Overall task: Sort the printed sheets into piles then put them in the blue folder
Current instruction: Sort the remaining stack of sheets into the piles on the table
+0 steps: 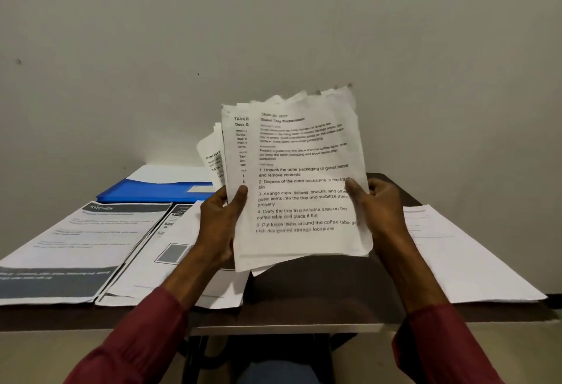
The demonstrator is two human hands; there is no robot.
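I hold a fanned stack of printed sheets [301,176] upright above the dark table [322,289]. My left hand [220,222] grips its left edge, thumb on the front. My right hand [375,204] grips the right edge, thumb on the top sheet, which lists numbered steps. The blue folder [158,190] lies flat at the back left of the table, partly hidden by the stack. A pile with a dark "Kitchen" header [76,249] lies at the left, a second pile [170,262] sits beside it, and a third pile [456,249] lies at the right.
A plain wall rises right behind the table. The table's front edge [273,322] runs across the lower frame, with its dark legs below. Bare dark tabletop shows in the middle, under the held stack.
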